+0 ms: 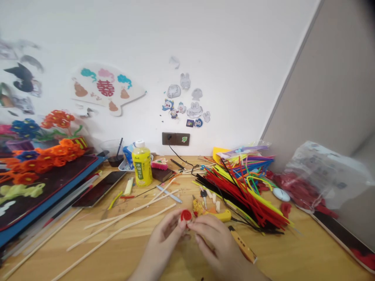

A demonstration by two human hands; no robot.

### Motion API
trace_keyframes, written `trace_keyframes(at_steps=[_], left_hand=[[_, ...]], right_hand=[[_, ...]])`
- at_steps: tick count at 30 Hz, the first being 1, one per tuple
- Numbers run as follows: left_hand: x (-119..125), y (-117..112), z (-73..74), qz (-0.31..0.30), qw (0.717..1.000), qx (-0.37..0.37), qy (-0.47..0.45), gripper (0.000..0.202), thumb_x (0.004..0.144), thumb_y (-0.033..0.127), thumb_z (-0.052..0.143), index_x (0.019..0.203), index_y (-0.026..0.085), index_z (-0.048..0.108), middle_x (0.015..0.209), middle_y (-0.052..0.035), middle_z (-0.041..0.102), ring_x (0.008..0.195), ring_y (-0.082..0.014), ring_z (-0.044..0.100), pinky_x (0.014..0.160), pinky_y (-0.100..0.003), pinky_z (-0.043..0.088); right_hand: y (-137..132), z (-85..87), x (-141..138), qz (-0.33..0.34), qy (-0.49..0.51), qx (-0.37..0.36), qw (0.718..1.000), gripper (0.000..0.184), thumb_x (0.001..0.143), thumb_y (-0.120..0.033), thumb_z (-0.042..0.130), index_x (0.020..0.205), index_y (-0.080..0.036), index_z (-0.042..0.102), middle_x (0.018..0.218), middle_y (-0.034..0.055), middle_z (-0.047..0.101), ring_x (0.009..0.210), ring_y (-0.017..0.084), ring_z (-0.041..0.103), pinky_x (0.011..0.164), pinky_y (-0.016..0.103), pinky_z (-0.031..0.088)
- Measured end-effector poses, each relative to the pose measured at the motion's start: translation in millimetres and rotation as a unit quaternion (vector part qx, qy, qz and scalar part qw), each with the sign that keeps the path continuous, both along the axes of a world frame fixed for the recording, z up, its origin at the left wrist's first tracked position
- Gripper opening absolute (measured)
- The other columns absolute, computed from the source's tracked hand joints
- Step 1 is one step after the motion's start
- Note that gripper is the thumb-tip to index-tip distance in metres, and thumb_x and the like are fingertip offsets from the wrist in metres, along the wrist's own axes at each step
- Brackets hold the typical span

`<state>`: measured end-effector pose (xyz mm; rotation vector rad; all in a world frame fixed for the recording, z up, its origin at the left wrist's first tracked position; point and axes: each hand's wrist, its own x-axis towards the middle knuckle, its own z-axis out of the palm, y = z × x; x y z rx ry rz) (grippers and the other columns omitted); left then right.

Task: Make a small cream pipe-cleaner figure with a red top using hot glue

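Observation:
Near the front middle of the table, a small round red piece (185, 215) with a curled rim, perhaps of fuzzy craft wire, is held up between both hands. My left hand (167, 239) is closed, pinching it between thumb and fingers from the left. From the right, the closed fingertips of my right hand (215, 240) meet its lower edge; part of the piece is hidden behind the fingers. Just beyond my right hand lies a yellow glue gun (223, 216) with a black cord. An orange-brown utility knife (243, 245) rests by my right wrist.
Pale wooden sticks (117, 224) lie on the left, near a dark phone (99, 188). A yellow bottle (142, 164) stands behind them. Bundled pipe cleaners (243, 187) spread at right, beside a plastic bag (325, 175). Orange fuzzy flowers (47, 164) lie on a dark board at left.

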<state>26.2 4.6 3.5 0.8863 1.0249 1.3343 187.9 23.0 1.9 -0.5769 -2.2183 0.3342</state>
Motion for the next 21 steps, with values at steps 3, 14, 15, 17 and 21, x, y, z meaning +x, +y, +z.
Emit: trace_keyframes(at_steps=[3,14,15,17,21], left_hand=[[-2,5,-3.8,0.037,0.999,-0.029,-0.006,0.028,0.061,0.037,0.074,0.082,0.020,0.068,0.078,-0.0008,0.070,0.075,-0.0185,0.063,0.066,-0.027,0.053],[-7,24,-21.4,0.115,0.991,-0.075,0.004,0.028,0.073,0.046,0.053,0.066,0.019,0.054,0.044,0.0075,0.050,0.033,-0.0074,0.037,0.030,-0.015,0.026],[-6,25,-23.3,0.111,0.991,-0.080,0.002,0.030,0.072,0.049,0.052,0.063,0.020,0.052,0.039,0.0095,0.043,0.031,-0.0070,0.033,0.030,-0.015,0.023],[-4,27,-26.6,0.096,0.992,-0.084,0.000,0.031,0.069,0.050,0.055,0.059,0.021,0.048,0.036,0.0120,0.034,0.029,-0.0066,0.029,0.030,-0.015,0.021],[-4,26,-31.4,0.064,0.995,-0.076,0.001,0.019,0.063,0.036,0.063,0.061,0.021,0.050,0.043,0.0116,0.038,0.032,-0.0064,0.033,0.032,-0.016,0.024]], right_hand=[[-2,12.2,-3,0.018,-0.035,-0.041,0.998,0.035,0.082,-0.005,0.047,0.112,-0.020,0.057,0.107,0.0056,0.063,0.099,0.015,0.057,0.088,0.026,0.045],[5,7.6,68,-0.371,-0.385,-0.237,0.811,0.032,0.072,-0.018,0.059,0.103,-0.013,0.063,0.103,0.0178,0.064,0.096,0.035,0.059,0.078,0.044,0.048],[3,1.9,74,-0.365,-0.388,-0.253,0.807,0.029,0.072,-0.017,0.059,0.100,-0.013,0.064,0.103,0.0169,0.064,0.095,0.034,0.060,0.078,0.043,0.048],[-1,-7.7,81,-0.357,-0.374,-0.259,0.816,0.026,0.071,-0.017,0.057,0.097,-0.015,0.064,0.103,0.0147,0.063,0.096,0.032,0.059,0.080,0.040,0.047],[0,-11.2,84,-0.349,-0.322,-0.237,0.848,0.030,0.076,-0.018,0.053,0.105,-0.015,0.061,0.108,0.0137,0.061,0.102,0.028,0.056,0.087,0.037,0.043]])
